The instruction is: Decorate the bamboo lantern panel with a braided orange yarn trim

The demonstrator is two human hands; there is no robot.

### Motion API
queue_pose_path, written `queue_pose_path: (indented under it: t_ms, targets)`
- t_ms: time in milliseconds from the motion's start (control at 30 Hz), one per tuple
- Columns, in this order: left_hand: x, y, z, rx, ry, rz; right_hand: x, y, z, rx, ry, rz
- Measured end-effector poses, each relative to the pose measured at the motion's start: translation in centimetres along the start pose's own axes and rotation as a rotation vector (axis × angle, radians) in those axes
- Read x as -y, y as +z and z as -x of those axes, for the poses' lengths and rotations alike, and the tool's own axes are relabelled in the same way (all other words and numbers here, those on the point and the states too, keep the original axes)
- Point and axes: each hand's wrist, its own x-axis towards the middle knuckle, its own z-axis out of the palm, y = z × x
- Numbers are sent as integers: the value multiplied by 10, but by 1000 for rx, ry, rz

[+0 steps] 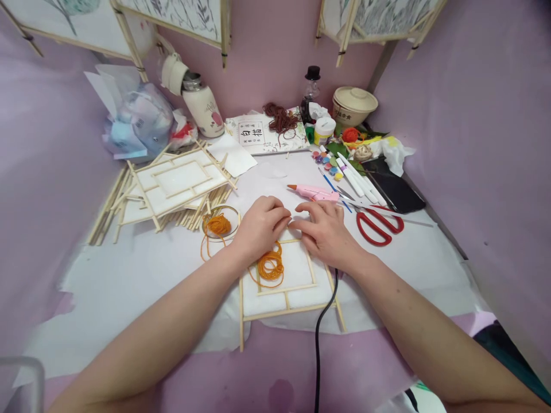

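Note:
My left hand [267, 225] is held over the top edge of a bamboo-stick frame [287, 305] with a white panel. Its fingertips are pinched together, and what they hold, if anything, is too small to make out. Close beside it, my right hand [323, 229] has thumb and forefinger apart with a gap between them. A loose coil of orange yarn [270, 267] rests on the panel below my left hand. Just beyond my right hand lies a pink glue gun [316, 193]; a black cord [321, 327] runs down across the frame's right side.
Left are stacked stick frames [172, 189] and an orange yarn ball [218, 225] by a ring. Red-handled scissors [379, 225], white markers [355, 178] and a black phone [394, 186] lie right. Behind stand a thermos [204, 109], a book [252, 135] and a lidded bowl [353, 106].

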Motion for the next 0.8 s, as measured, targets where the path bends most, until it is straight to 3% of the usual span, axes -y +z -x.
queue_pose_path:
  t_ms: [133, 300, 433, 567, 667, 800]
  targets:
    - [-1, -3, -1, -62, -79, 64, 1, -3, 0, -36, 5, -8]
    - [0, -3, -1, 5, 94, -164, 2, -2, 1, -8, -24, -12]
    - [-1, -4, 0, 57, 73, -251, 2, 0, 1, 6, -30, -25]
    - [-4, -6, 1, 31, 160, -381, 1, -1, 1, -2, -32, -30]
    - [-8, -7, 1, 19, 79, -331, 1, -2, 2, -14, -19, -30]
    - [-16, -12, 0, 113, -143, -160, 0, -2, 2, -26, 1, -32]
